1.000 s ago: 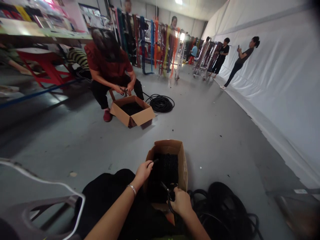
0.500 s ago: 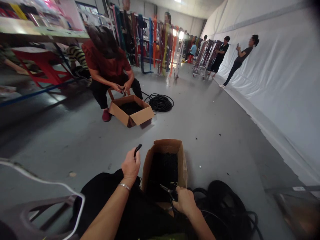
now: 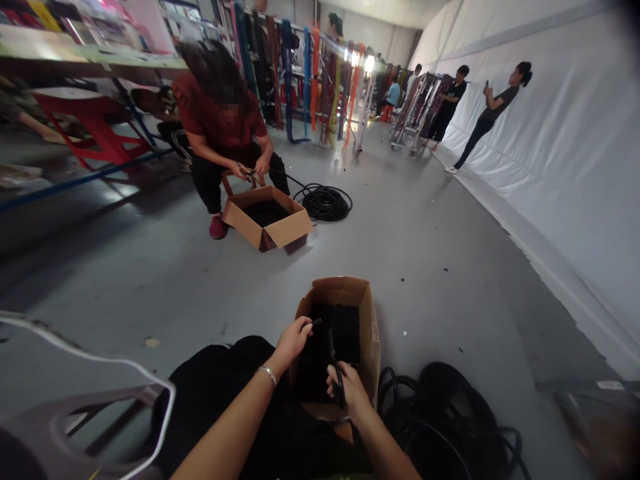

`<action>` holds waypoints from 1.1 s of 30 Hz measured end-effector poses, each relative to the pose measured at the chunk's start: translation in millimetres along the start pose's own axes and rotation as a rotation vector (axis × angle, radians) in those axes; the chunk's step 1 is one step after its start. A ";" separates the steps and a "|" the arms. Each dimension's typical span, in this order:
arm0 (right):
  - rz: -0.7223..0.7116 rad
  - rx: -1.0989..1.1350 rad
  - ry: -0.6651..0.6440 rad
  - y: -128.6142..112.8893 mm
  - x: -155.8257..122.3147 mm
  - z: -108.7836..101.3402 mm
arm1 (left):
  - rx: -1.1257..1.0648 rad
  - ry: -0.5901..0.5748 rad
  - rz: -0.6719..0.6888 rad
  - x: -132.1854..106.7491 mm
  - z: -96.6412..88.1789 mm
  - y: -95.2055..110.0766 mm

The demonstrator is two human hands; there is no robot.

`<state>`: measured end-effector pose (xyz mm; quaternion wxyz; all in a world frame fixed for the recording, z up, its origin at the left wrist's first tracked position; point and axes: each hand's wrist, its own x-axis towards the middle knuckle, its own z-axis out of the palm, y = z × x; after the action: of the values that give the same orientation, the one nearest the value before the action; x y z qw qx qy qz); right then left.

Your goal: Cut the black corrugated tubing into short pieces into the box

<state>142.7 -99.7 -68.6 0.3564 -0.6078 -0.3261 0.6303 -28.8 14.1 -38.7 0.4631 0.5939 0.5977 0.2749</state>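
Since half a second ago, the black piece (image 3: 317, 322) has come in from outside the near box (image 3: 367, 315) to above its left part, and the scissors (image 3: 333, 352) have turned so the blades point towards its far wall. The left hand (image 3: 293, 343) pinches the piece, its end jutting out, apart from the blades; whether it joins a longer length cannot be told. The right hand (image 3: 351, 387) is wrapped around the scissor handles, over the box. Inside, dark bits (image 3: 345, 323) lie below the rim, so a fair amount looks done; just right of the box, a black coil (image 3: 450, 413) of long loops appears to remain. Beyond the box and to its left, a seated co-worker (image 3: 220, 127) bends over a second box (image 3: 287, 230), another coil (image 3: 327, 202) beside it.
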 end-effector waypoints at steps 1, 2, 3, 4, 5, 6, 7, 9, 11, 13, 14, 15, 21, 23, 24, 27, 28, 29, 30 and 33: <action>0.007 -0.006 -0.002 0.6 1.8 1.3 | 0.001 0.005 -0.017 0.0 -0.4 0.1; 0.010 -0.013 -0.004 0.9 3.1 2.1 | 0.004 0.010 -0.024 -0.1 -0.7 0.4; 0.011 -0.019 -0.005 0.9 3.8 2.5 | 0.008 0.013 -0.022 -0.3 -0.8 0.9; 0.008 -0.024 -0.003 0.9 4.2 2.6 | 0.012 0.015 -0.013 -0.5 -0.9 1.4; 0.002 -0.027 0.001 0.8 4.3 2.5 | 0.018 0.015 0.001 -0.8 -1.0 1.9; -0.007 -0.028 0.004 0.9 4.1 2.2 | 0.025 0.015 0.014 -1.0 -1.0 2.2; -0.015 -0.027 0.005 1.1 3.9 1.7 | 0.034 0.016 0.024 -1.1 -1.0 2.3; -0.025 -0.027 0.004 2.5 3.5 0.4 | 0.049 0.038 0.041 -0.9 -0.6 1.9; -0.029 -0.031 0.007 4.6 3.5 -1.4 | 0.060 0.080 0.061 -0.6 0.2 1.3; -0.036 -0.041 0.015 6.8 3.5 -3.2 | 0.074 0.106 0.083 -0.4 1.1 1.4; -0.038 -0.045 0.019 7.5 3.4 -4.1 | 0.085 0.102 0.091 -0.5 1.4 1.9; -0.039 -0.047 0.020 7.8 3.3 -4.8 | 0.098 0.088 0.095 -0.8 1.4 2.8; -0.054 -0.051 0.008 3.2 0.4 -7.3 | 0.111 -0.038 0.068 -3.9 -1.0 11.7; -0.074 -0.057 0.009 2.5 -0.5 -7.8 | 0.073 -0.058 0.054 -4.1 -1.2 13.6; -0.076 -0.058 0.009 2.8 -0.9 -8.0 | 0.051 -0.059 0.047 -4.1 -1.0 14.2; -0.063 -0.058 0.009 5.6 -1.8 -8.0 | 0.011 -0.044 0.043 -4.5 0.3 14.9; -0.058 -0.059 0.008 6.6 -2.0 -7.7 | 0.014 -0.038 0.047 -4.8 0.8 15.1; -0.054 -0.059 0.006 7.4 -2.2 -7.4 | 0.021 -0.032 0.052 -5.2 1.1 15.3; -0.051 -0.056 0.007 7.9 -2.3 -7.0 | 0.032 -0.026 0.058 -5.7 1.3 15.7; -0.043 -0.040 0.010 7.7 -2.3 -6.1 | 0.053 -0.006 0.068 -7.3 0.6 17.1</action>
<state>148.4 -105.9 -74.2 0.3592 -0.6106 -0.3499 0.6130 -21.5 9.3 -22.3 0.4393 0.6266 0.5831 0.2728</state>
